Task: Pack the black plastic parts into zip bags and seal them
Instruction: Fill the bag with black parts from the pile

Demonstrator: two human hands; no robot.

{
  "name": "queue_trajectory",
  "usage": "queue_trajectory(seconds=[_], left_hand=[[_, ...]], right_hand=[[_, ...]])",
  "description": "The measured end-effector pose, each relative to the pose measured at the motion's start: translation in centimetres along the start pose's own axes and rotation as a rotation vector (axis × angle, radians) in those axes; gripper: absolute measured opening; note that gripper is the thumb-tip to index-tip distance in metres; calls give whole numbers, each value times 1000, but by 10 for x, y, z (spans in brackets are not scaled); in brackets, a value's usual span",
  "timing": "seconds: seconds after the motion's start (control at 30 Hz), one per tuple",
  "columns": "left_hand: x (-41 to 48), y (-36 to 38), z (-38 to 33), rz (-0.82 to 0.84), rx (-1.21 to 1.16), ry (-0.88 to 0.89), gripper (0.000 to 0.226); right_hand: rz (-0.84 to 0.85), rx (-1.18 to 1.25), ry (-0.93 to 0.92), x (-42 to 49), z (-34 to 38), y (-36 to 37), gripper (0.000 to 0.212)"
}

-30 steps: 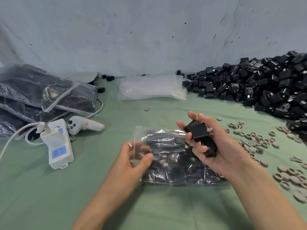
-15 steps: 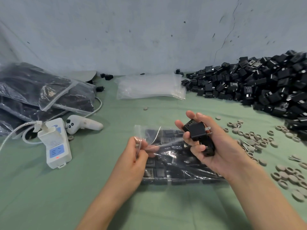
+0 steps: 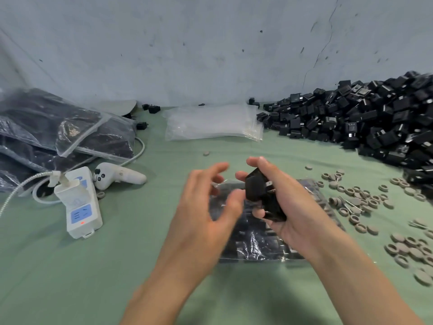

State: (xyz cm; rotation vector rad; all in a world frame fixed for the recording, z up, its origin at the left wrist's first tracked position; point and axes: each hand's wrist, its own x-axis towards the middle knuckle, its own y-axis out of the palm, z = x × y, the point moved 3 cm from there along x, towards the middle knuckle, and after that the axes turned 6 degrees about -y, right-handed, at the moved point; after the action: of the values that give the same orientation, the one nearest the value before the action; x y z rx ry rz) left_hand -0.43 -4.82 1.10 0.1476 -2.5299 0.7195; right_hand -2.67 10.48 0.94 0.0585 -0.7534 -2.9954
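black plastic parts (image 3: 257, 191) gripped in the right hand (image 3: 295, 214), just over the part-filled zip bag (image 3: 255, 245) lying flat on the green worktop (image 3: 105, 273). left hand (image 3: 201, 214) spread loose above the bag's mouth, blurred, holding nothing. filling step, by the look of it; next calls for lifting the mouth open and slipping the parts in. heap of loose parts (image 3: 365, 118) at right, spare bags (image 3: 210, 123) by the cracked grey wall (image 3: 187, 55).
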Motion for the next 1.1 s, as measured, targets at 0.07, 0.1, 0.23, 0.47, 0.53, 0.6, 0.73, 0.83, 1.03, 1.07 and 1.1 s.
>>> queue_trajectory(seconds=[0.07,0.1,0.23,0.47,0.53,0.6,0.73,0.83,1.03,1.07,1.1], left_hand=[[-3,12,-7,113,-32,29,36],[-5,16,-7,133,-44,21,36],[-8,15,-2,89,-89,-58,31],[-3,-47,38,-202,-344,-377,24],[-5,-60,62,-263,-357,-508,19],[-11,-58,79,-166,-337,-644,12],[-19,-37,87,118,-282,-632,5],[-18,-29,78,229,-362,-571,6],[-21,-24,71,349,-218,-494,12],[-21,-24,70,325,-190,-489,19],[-21,-25,69,280,-175,-491,26]], right_hand=[[10,-35,-46,-3,-3,7,28],[16,-53,-66,-4,-4,9,28],[-11,-158,-113,-4,-10,10,26],[-35,-352,-289,-3,0,-2,16],[-101,-376,-310,-1,8,-15,15],[-163,-362,-310,0,12,-24,15],[-239,-347,-309,0,12,-35,18],[-254,-367,-303,1,10,-39,17],[-280,-339,-294,3,9,-42,18],[-284,-340,-297,4,9,-42,18],[-287,-341,-301,5,9,-42,18]])
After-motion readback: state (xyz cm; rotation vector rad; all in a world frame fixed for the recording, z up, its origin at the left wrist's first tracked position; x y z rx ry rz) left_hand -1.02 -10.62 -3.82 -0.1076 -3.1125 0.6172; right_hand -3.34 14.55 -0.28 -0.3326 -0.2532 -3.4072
